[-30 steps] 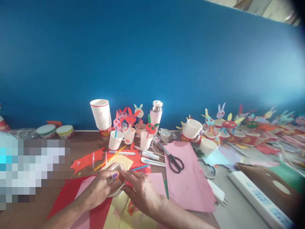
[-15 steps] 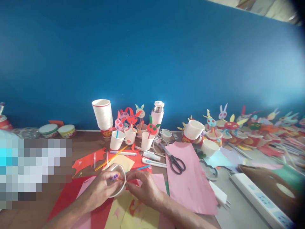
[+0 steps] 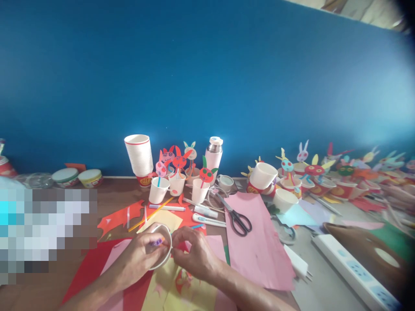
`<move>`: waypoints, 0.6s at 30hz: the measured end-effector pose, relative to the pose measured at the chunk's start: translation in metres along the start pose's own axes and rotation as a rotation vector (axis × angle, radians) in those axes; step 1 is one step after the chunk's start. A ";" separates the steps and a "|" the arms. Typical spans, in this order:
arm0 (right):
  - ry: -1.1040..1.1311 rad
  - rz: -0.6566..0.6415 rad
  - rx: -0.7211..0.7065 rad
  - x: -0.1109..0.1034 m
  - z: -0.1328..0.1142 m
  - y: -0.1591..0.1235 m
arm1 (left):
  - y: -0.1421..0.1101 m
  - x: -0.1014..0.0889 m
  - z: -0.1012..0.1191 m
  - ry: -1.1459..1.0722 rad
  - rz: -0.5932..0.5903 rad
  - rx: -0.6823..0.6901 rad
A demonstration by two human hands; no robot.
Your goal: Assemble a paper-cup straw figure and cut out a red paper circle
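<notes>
Beside the yellow paper sheets [image 3: 201, 299], the left hand [image 3: 138, 259] had its grip around a round white paper cup [image 3: 166, 251]. The right hand [image 3: 196, 252] pinched at its rim, on what one could not tell; this rim work seemingly called for a steady cup. Beyond stood a slim black-handled pair of scissors [image 3: 240, 223] lying on pink paper [image 3: 259, 250].

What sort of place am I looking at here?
Probably a craft table, perhaps in a classroom or workshop: scissors lie partly on pink paper, paper figures with long ears stand in cups, and a tall cup stack stands behind.
</notes>
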State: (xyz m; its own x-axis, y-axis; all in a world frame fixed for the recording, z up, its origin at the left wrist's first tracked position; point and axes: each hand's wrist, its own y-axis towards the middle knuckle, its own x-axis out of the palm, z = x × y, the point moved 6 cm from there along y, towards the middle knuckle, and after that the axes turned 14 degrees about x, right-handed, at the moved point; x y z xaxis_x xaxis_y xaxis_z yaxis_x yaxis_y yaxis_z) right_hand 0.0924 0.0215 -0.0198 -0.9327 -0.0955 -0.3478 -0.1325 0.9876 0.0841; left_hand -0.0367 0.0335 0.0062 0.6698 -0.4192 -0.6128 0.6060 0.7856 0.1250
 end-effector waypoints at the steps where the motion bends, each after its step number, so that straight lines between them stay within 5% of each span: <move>1: -0.007 -0.001 0.008 0.000 0.000 0.000 | 0.000 0.000 0.001 0.001 0.002 0.007; 18: -0.054 -0.046 -0.064 -0.002 -0.009 0.001 | 0.003 0.002 0.000 0.053 -0.005 0.020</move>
State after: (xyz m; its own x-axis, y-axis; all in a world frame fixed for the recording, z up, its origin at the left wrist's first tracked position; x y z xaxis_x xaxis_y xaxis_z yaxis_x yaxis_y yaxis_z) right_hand 0.0909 0.0214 -0.0106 -0.9059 -0.1315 -0.4026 -0.1972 0.9722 0.1260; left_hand -0.0333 0.0352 0.0054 0.6432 -0.3984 -0.6539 0.6186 0.7736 0.1371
